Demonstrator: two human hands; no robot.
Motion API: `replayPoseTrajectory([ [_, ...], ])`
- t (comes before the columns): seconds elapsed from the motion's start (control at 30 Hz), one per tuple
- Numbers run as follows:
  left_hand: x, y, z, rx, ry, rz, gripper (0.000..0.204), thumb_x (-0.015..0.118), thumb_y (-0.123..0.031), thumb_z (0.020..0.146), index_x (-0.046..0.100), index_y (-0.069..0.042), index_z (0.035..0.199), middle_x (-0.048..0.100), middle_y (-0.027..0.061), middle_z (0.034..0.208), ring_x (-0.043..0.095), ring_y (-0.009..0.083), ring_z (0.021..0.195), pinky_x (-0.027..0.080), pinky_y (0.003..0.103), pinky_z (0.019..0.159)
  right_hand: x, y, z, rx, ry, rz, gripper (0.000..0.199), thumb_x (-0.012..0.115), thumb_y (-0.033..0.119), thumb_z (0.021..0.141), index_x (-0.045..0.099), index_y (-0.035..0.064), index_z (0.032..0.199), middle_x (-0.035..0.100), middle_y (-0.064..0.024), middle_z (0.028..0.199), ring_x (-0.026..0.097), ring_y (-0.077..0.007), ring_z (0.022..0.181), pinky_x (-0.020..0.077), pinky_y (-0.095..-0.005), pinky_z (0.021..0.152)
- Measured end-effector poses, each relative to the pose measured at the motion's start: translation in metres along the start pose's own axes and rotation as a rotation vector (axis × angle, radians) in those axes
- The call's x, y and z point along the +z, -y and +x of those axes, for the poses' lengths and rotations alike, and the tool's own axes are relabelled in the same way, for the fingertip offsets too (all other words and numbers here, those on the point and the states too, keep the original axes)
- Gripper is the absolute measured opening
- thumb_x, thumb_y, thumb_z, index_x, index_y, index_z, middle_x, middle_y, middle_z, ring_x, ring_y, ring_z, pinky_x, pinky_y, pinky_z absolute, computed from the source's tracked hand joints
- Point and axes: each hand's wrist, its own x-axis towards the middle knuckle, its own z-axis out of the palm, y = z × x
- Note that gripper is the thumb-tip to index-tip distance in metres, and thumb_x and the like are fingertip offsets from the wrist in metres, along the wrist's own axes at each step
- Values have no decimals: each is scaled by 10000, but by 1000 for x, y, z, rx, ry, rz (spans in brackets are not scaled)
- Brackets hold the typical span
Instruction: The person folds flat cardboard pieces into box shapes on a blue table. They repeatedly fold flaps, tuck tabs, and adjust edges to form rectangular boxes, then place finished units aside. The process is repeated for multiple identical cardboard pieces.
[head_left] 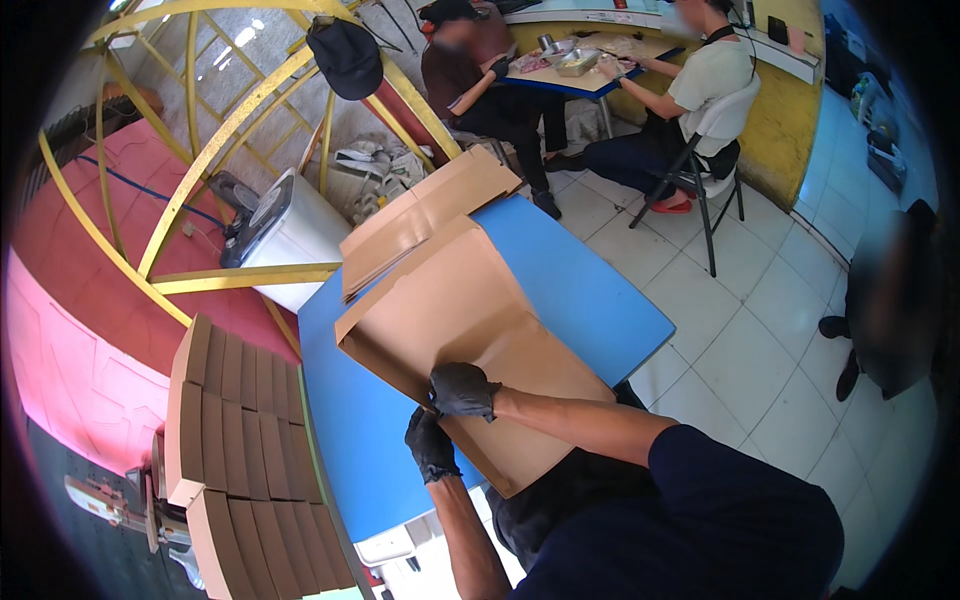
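Observation:
A brown cardboard box [470, 300], partly folded, lies tilted across the near edge of the blue table [590, 270], its long left wall standing up. My left hand [432, 446], in a black glove, is closed on that wall from the outside. From inside the box my right hand [464, 390], also black-gloved, presses with bent fingers at the same wall, close to the left one. Its fingertips are partly hidden. The far end of the box has a raised wall, while the right side spreads out flat.
Flat cardboard sheets [425, 215] are piled at the table's far left corner. Folded boxes [240, 440] stand in stacked rows to the left. Yellow metal bars [240, 280] and a white bin [285, 230] rise behind. Two people sit at another table [560, 80]; a third person stands right.

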Motion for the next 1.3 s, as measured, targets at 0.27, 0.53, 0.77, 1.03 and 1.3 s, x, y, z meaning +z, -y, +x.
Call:
replayPoseTrajectory([
  [0.27, 5, 5, 2, -34, -70, -16, 216, 673, -26, 914, 724, 47, 1110, 738, 102, 913, 696, 199, 738, 558, 299, 644, 2, -11, -1, -41, 69, 68, 223, 676, 245, 822, 729, 32, 785, 689, -230, 754, 687, -433, 729, 534, -526, 682],
  [0.53, 9, -7, -4, -164, -82, -147, 213, 735, -38, 886, 735, 35, 1086, 736, 94, 869, 677, 181, 673, 538, 283, 586, 0, -17, -6, -50, 42, 150, 166, 664, 205, 812, 719, 55, 767, 702, -178, 763, 686, -394, 731, 526, -490, 685],
  [0.77, -3, -13, -8, -159, 78, -53, 272, 763, -68, 877, 732, 47, 1122, 735, 71, 891, 659, 138, 708, 538, 270, 625, -10, -13, -13, 18, 80, 177, 213, 721, 259, 756, 748, 50, 726, 707, -195, 766, 689, -388, 716, 532, -489, 684],
  [1.03, -2, -14, -2, -126, 122, 51, 329, 750, -74, 893, 700, 68, 1185, 732, 104, 910, 663, 137, 726, 551, 260, 652, -12, -16, -19, 75, 81, 467, 123, 754, 146, 771, 756, 26, 746, 711, -144, 709, 692, -237, 595, 547, -389, 598],
  [1.3, 12, -19, -11, 65, -3, 225, 402, 750, -80, 883, 672, 47, 1257, 748, 94, 794, 714, 156, 713, 574, 293, 654, -18, -10, -33, 483, 250, 1042, 136, 734, 109, 884, 755, -25, 901, 733, -100, 823, 692, -137, 735, 545, -295, 613],
])
